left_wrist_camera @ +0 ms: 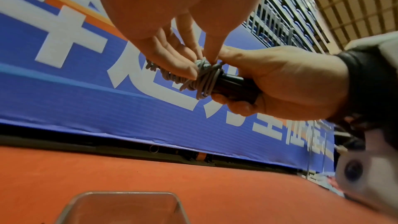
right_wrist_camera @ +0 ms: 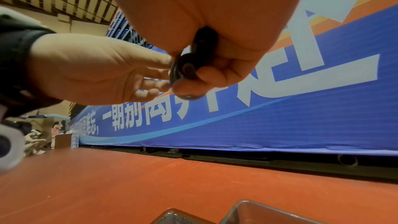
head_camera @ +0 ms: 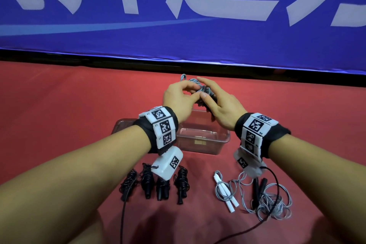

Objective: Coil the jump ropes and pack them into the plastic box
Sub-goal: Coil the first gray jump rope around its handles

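I hold a grey jump rope (head_camera: 195, 85) with black handles (left_wrist_camera: 234, 88) in the air above the clear plastic box (head_camera: 204, 142). My right hand (head_camera: 205, 89) grips the two black handles (right_wrist_camera: 187, 67) together. My left hand (head_camera: 190, 91) pinches the grey cord (left_wrist_camera: 202, 76) where it is wrapped round the handles' top. A small loop of cord sticks out past my fingers on the far side. The box shows nothing inside where my hands do not cover it, and its rim (left_wrist_camera: 120, 195) lies right below them.
The box lid (head_camera: 122, 125) lies left of the box. Several coiled black ropes (head_camera: 147, 181) lie in a row near me on the red cloth. A wound rope with white handles (head_camera: 223, 192) and a loose grey rope (head_camera: 275, 198) lie to the right. A blue banner (head_camera: 178, 35) stands behind.
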Tool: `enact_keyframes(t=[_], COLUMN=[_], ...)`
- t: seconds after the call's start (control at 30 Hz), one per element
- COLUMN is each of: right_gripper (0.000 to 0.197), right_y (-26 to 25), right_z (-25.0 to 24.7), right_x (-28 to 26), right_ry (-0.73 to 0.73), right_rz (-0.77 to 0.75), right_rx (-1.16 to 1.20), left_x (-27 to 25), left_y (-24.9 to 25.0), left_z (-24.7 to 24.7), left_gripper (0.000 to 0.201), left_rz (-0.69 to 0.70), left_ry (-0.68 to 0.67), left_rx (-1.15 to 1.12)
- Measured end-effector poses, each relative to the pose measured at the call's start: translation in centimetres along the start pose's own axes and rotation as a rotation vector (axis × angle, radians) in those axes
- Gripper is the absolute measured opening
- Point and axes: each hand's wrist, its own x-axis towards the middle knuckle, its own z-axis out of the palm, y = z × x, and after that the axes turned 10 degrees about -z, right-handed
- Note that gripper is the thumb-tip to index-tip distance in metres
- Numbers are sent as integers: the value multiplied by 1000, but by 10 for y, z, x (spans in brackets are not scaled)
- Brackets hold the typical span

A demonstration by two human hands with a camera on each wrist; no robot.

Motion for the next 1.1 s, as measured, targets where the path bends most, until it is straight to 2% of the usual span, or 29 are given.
enact_keyframes(t=[0.07, 0.3, 0.43, 0.53, 0.73, 0.83, 0.97, 1.1], right_gripper=[47, 52, 52, 53, 52, 39, 24, 26], right_y=[3, 10, 15, 17, 23, 20, 15, 12], right_z=[0, 1, 2, 4, 0, -4, -7, -8], right_x=[0, -1, -1, -2, 1, -1, -2, -1], right_ry=[-12, -51, -91, -126, -53, -26, 2, 19], right_rz=[-7, -11, -22, -22, 24, 19, 40, 39], right_rx=[-33, -82, -117, -135, -7, -10, -24, -45], left_x=[2, 1, 1, -3, -4, -7, -10, -10], left_y=[0, -2, 3, 5, 8, 7, 5, 9], left_z=[0, -1, -4, -4, 2, 1, 2, 0], left_gripper=[13, 8, 8, 14, 20, 20, 18, 17], left_rz=[-24, 32, 67, 36, 32, 86, 150, 102], left_ry=[-11, 29, 2, -1, -65, -121, -77, -47], left_rx=[-1, 102, 273, 350, 140, 125, 104, 100])
